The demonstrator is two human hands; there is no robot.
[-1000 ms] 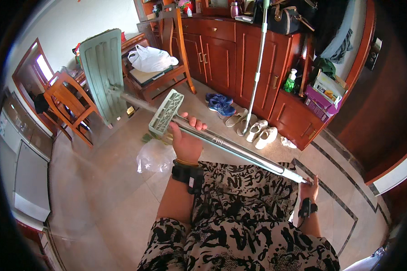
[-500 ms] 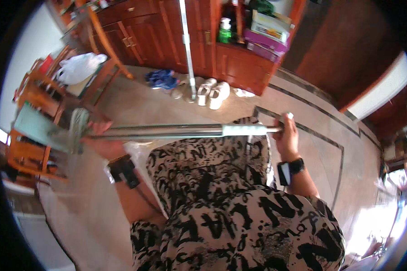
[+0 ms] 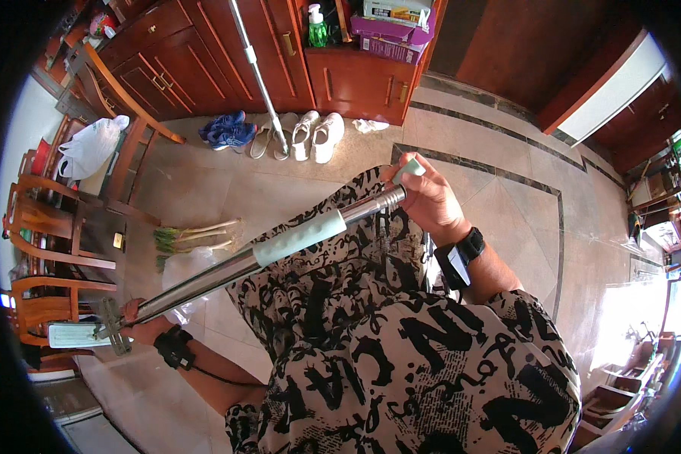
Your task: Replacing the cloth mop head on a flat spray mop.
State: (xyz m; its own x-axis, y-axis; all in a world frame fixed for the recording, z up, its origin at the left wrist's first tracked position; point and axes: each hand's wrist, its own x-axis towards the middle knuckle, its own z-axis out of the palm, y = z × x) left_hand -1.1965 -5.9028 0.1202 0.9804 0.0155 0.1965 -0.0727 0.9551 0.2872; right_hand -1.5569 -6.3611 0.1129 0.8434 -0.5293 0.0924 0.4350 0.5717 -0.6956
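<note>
A mop point(image 3: 208, 281) with a shiny metal pole and a pale green grip lies slantwise across my front. Its pale green flat head is at the lower left, its handle end at the upper right. My left hand point(image 3: 145, 327) is wrapped round the pole just by the head, partly hidden behind the metal. At the other end, my right hand point(image 3: 433, 198) grips the handle's tip, with the pale green end cap point(image 3: 410, 171) showing between thumb and fingers.
Green onions point(image 3: 197, 236) lie on the floor beside a plastic bag point(image 3: 185, 268). Wooden chairs point(image 3: 57, 253) stand at the left, one with a white bag point(image 3: 91, 147). Ahead are blue shoes point(image 3: 227, 131), white shoes point(image 3: 325, 138), an upright metal pole point(image 3: 261, 79) and a red-brown cabinet point(image 3: 359, 87).
The mop has swung from nearly level to a slant: its handle end rose with my right hand, which shifted left, and its head dropped with my left hand. The view has turned slightly right.
</note>
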